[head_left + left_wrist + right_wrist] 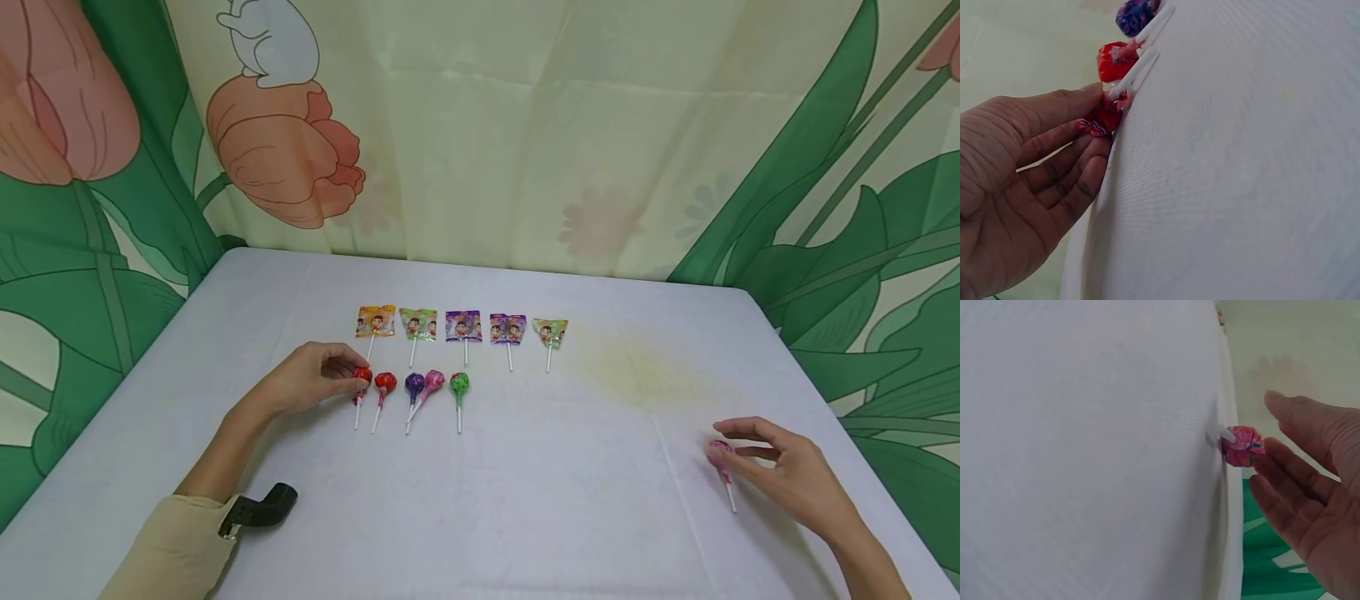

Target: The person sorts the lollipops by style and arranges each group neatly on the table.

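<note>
At the left end of the nearer row, my left hand [309, 379] pinches a red-wrapped lollipop [1107, 114] between thumb and fingers, its white stick toward me. Beside it lie another red lollipop [385, 382], a purple one [414, 383], a pink one [434, 381] and a green one [460, 383]; the purple and pink sticks cross. Far to the right, my right hand [795, 475] is at a pink lollipop [1244, 447] on the table. In the right wrist view its thumb stands away from the candy, while the fingers are spread close beside the wrapper.
Behind runs a row of flat-packed lollipops: orange [375, 322], green [417, 325], purple [462, 327], another purple [507, 329] and another green [551, 332]. They lie on a white-covered table [570, 483]. A flower-printed curtain [487, 167] hangs at the back. A black strap [262, 507] sits on the left sleeve.
</note>
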The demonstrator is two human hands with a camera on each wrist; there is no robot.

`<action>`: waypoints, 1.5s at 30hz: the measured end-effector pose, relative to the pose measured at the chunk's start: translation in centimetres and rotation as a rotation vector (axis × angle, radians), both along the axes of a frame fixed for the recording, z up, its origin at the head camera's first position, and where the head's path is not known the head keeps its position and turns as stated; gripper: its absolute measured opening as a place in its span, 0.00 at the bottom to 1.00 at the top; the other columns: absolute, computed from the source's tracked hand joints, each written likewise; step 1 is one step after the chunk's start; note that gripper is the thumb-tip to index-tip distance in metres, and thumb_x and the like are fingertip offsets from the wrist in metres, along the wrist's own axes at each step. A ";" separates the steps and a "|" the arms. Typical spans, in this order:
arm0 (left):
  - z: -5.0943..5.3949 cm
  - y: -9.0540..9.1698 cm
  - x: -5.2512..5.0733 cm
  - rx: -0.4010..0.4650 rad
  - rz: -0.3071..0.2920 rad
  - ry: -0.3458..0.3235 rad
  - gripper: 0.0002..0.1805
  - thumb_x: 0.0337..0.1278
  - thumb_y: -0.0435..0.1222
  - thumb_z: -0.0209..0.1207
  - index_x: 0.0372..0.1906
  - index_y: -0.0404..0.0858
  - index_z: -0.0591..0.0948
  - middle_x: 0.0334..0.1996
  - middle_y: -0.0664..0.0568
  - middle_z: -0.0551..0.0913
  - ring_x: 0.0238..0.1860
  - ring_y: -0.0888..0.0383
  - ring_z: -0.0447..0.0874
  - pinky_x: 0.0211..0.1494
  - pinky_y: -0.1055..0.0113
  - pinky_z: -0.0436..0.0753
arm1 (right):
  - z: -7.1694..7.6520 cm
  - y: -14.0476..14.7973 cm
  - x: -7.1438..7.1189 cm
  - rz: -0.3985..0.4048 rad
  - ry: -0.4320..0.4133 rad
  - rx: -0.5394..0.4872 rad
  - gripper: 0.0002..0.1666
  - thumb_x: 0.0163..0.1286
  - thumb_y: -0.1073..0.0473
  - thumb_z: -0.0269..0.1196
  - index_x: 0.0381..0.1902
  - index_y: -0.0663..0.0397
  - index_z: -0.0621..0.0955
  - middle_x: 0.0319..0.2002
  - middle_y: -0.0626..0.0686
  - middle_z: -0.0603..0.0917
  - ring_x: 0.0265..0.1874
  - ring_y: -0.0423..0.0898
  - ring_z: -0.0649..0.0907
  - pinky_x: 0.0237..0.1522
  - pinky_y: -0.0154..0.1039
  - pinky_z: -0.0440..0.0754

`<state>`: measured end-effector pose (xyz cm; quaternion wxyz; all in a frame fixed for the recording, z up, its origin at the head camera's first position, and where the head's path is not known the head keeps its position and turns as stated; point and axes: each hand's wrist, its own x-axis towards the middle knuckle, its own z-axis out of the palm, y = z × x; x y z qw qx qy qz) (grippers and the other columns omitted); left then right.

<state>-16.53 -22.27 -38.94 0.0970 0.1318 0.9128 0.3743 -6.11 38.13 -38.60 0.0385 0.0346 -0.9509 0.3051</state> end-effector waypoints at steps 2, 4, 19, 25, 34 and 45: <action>0.0 0.0 0.0 0.002 -0.001 0.002 0.14 0.61 0.36 0.70 0.49 0.35 0.86 0.38 0.51 0.85 0.41 0.55 0.82 0.48 0.63 0.83 | -0.2 0.2 0.1 -0.002 -0.021 0.005 0.24 0.64 0.52 0.75 0.55 0.56 0.84 0.46 0.50 0.87 0.39 0.21 0.80 0.37 0.20 0.80; 0.0 0.0 0.0 0.003 -0.002 0.002 0.14 0.61 0.36 0.70 0.49 0.35 0.86 0.38 0.51 0.85 0.41 0.54 0.82 0.48 0.62 0.83 | -0.3 0.3 0.1 -0.002 -0.043 0.006 0.24 0.64 0.53 0.75 0.55 0.57 0.84 0.47 0.52 0.87 0.39 0.21 0.79 0.36 0.22 0.81; 0.1 0.0 0.0 0.004 -0.007 0.006 0.14 0.60 0.36 0.70 0.49 0.35 0.86 0.38 0.51 0.85 0.40 0.55 0.81 0.47 0.65 0.83 | -0.9 0.3 -0.1 0.026 -0.055 0.040 0.18 0.66 0.57 0.73 0.51 0.57 0.85 0.45 0.54 0.88 0.39 0.22 0.79 0.38 0.21 0.80; 0.0 0.0 0.0 0.012 -0.006 0.007 0.14 0.60 0.36 0.71 0.49 0.35 0.86 0.37 0.51 0.85 0.40 0.55 0.81 0.46 0.66 0.83 | -0.9 -0.1 -0.3 0.047 -0.010 0.042 0.16 0.65 0.59 0.73 0.49 0.56 0.85 0.43 0.53 0.88 0.38 0.23 0.79 0.38 0.19 0.79; -0.1 0.0 -0.1 0.013 -0.002 -0.010 0.14 0.61 0.37 0.70 0.49 0.35 0.86 0.37 0.51 0.85 0.40 0.55 0.81 0.46 0.63 0.83 | 0.0 -2.2 -1.2 0.069 0.013 0.030 0.18 0.65 0.56 0.74 0.50 0.54 0.85 0.43 0.51 0.88 0.38 0.26 0.82 0.40 0.21 0.80; 0.1 0.0 0.0 0.004 0.003 -0.014 0.14 0.61 0.36 0.71 0.49 0.35 0.86 0.37 0.50 0.85 0.40 0.54 0.81 0.47 0.62 0.83 | 0.6 -4.5 -2.4 0.139 0.072 -0.021 0.16 0.66 0.58 0.73 0.51 0.55 0.85 0.44 0.51 0.89 0.41 0.27 0.82 0.43 0.20 0.80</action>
